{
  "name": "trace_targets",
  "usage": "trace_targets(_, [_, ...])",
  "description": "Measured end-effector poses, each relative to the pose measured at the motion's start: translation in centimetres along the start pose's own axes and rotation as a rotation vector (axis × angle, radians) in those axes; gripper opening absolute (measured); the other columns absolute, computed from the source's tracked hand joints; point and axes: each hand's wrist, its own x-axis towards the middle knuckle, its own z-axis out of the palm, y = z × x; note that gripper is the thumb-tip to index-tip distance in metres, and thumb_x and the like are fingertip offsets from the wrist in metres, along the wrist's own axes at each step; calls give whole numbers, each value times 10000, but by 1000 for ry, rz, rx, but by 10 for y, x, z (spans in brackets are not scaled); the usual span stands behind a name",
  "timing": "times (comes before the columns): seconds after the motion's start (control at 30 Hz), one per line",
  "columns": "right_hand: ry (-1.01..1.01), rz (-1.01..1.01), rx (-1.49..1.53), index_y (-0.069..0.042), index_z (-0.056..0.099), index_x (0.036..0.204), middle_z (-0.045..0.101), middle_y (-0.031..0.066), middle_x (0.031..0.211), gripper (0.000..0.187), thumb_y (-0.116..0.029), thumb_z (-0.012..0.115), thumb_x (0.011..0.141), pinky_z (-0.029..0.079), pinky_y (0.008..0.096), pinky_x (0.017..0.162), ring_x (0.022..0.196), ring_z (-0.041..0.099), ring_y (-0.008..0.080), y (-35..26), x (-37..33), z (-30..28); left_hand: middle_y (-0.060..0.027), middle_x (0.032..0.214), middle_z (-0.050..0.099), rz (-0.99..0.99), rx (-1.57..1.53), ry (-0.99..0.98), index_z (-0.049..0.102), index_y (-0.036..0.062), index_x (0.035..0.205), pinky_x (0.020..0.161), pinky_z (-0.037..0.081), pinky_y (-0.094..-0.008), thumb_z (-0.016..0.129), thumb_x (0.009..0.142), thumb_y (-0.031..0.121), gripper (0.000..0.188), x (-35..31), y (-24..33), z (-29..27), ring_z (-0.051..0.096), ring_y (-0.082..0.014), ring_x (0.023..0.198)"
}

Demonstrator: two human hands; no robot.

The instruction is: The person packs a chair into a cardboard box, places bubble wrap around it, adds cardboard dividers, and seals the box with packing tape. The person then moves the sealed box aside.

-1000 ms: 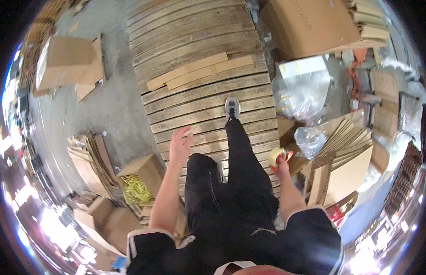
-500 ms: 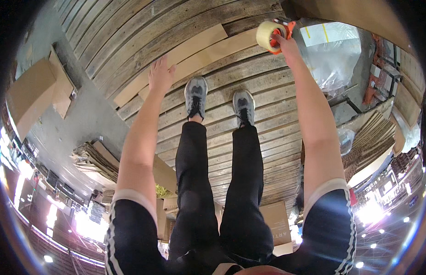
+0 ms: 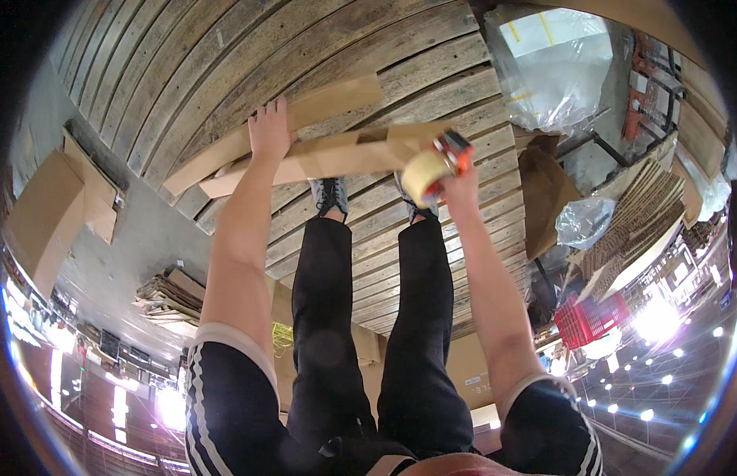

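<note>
Starting from the left, at nine o'clock, we saw a bent sheet of cardboard (image 3: 47, 218) on the grey floor (image 3: 138, 230), and between eight and nine o'clock a stack of flattened cardboard (image 3: 174, 297). Our left hand (image 3: 271, 133) lay between ten and eleven o'clock, reaching over the upper cardboard strip (image 3: 336, 103), with its fingers (image 3: 270, 109) close together and slightly parted at the tips; we could not tell whether they gripped the strip or only touched it. That strip slanted across the wooden platform (image 3: 432, 51), from ten o'clock up to twelve. The lower cardboard strip (image 3: 336, 159) ran just beside it, nearer to us, passing behind our left wrist and reaching toward one o'clock. Beneath its near edge, we saw our grey left shoe (image 3: 329, 194) at about eleven o'clock and our right shoe (image 3: 406, 202) toward one, their toes hidden. Our right hand (image 3: 462, 190), at two o'clock, had its fingers wrapped around an orange-and-black tape dispenser (image 3: 454, 149), whose pale yellow roll (image 3: 425, 178) hung by the right end of the lower strip, slightly blurred. Farther right, we had a plastic-wrapped white package (image 3: 559, 67) between one and two o'clock, a clear plastic bag (image 3: 584, 222) at three, cardboard sheets (image 3: 634, 218) just beside it, and a red crate (image 3: 590, 319) near four.
</note>
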Motion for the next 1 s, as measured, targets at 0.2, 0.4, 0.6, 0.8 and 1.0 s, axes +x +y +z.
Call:
trace_targets(0.2, [132, -48, 251, -39, 473, 1534, 652, 88, 1422, 749, 160, 713, 852, 504, 395, 1172, 1354, 621, 203, -130, -215, -67, -154, 1500, 584, 93, -166, 87, 511, 118, 1537, 1181, 402, -568, 864, 835, 427, 844, -95, 25, -109, 528, -361, 1413])
trace_targets(0.4, [439, -404, -406, -110, 807, 1109, 643, 128, 1193, 382, -68, 814, 729, 533, 442, 992, 1144, 649, 398, -299, -444, -136, -221, 1343, 712, 271, -280, -70, 562, 11, 1469, 1124, 482, -536, 889, 785, 528, 917, -314, 46, -339, 658, -412, 1277])
trace_targets(0.6, [893, -585, -564, -105, 812, 1066, 644, 121, 1179, 370, -92, 824, 697, 543, 469, 968, 1138, 641, 373, -306, -621, -209, -262, 1407, 696, 598, -176, -252, 594, 1, 1479, 1105, 530, -474, 914, 779, 403, 868, -400, 39, -419, 653, -396, 1345])
trace_targets(0.8, [1335, -658, 41, -92, 820, 1118, 675, 135, 1175, 408, -60, 821, 712, 545, 403, 972, 1114, 672, 353, -205, -807, -294, -152, 1316, 756, 685, 113, -227, 681, 40, 1416, 1020, 577, -420, 925, 820, 225, 670, -407, 90, -458, 715, -262, 1236])
trace_targets(1.0, [1728, -538, 408, -31, 705, 1131, 748, 24, 1013, 276, -16, 819, 880, 570, 324, 846, 954, 706, 144, -40, -1002, -396, -100, 1236, 782, 733, -177, -340, 695, 40, 1393, 888, 601, -384, 908, 807, 101, 627, -561, 294, -418, 741, -187, 1086])
